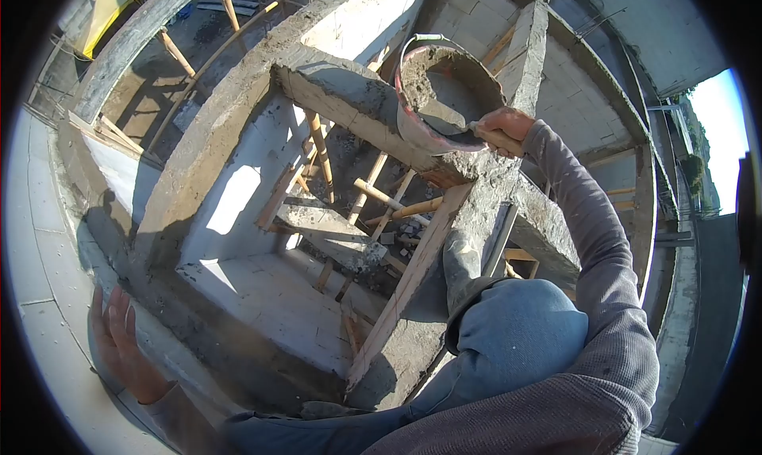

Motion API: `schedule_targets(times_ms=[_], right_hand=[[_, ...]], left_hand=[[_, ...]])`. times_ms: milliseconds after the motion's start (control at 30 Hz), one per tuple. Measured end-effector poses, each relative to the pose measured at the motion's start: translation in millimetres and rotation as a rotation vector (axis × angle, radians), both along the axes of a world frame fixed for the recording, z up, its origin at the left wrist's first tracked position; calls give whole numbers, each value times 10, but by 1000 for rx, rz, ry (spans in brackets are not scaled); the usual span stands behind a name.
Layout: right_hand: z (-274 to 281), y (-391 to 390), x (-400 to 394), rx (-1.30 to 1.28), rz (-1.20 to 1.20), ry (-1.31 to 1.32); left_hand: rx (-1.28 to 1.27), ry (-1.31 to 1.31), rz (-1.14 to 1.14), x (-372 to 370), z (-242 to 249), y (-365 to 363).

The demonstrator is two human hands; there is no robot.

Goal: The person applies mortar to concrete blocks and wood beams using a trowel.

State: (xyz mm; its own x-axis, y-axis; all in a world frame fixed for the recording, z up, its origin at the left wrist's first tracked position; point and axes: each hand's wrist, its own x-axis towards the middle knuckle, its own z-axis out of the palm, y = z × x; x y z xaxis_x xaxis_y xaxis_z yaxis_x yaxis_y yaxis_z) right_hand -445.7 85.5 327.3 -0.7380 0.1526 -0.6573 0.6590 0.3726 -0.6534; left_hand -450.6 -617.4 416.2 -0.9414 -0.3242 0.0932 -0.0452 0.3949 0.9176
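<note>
My right hand (505, 125) grips the wooden handle of a trowel (444, 119), whose blade lies inside a mortar-caked bucket (432, 98). The bucket rests tilted on top of a wet concrete wall (349, 98). My left hand (119, 340) lies flat with its fingers spread on the grey wall top (48, 296) at the lower left, holding nothing. My knee in blue trousers (516, 336) and a mortar-covered boot (462, 261) rest on the concrete ledge below the bucket.
Below me is an open shaft with white block walls (270, 296), wooden props (321, 149) and planks. A wooden board (409, 284) edges the ledge. More block walls and formwork stand at the top right, and a drop lies beyond them.
</note>
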Motion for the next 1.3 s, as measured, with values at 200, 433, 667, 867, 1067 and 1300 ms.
schedule_targets(times_ms=[200, 433, 667, 867, 1067, 1300], right_hand=[[-218, -282, 495, 26, -166, 332], [-441, -707, 874, 24, -421, 550], [-465, -595, 823, 29, -493, 648], [-365, -564, 749, 152, -510, 625], [-358, -543, 697, 261, -485, 549], [16, -680, 611, 233, -340, 545]], left_hand=[[44, 21, -16, 5, -11, 3], [69, 32, -1, 38, 61, -5], [28, 59, 6, 147, 171, -7], [14, 111, -27, 245, 278, -16], [-15, 89, -9, 281, 333, 26], [54, 90, -6, 309, 394, 54]])
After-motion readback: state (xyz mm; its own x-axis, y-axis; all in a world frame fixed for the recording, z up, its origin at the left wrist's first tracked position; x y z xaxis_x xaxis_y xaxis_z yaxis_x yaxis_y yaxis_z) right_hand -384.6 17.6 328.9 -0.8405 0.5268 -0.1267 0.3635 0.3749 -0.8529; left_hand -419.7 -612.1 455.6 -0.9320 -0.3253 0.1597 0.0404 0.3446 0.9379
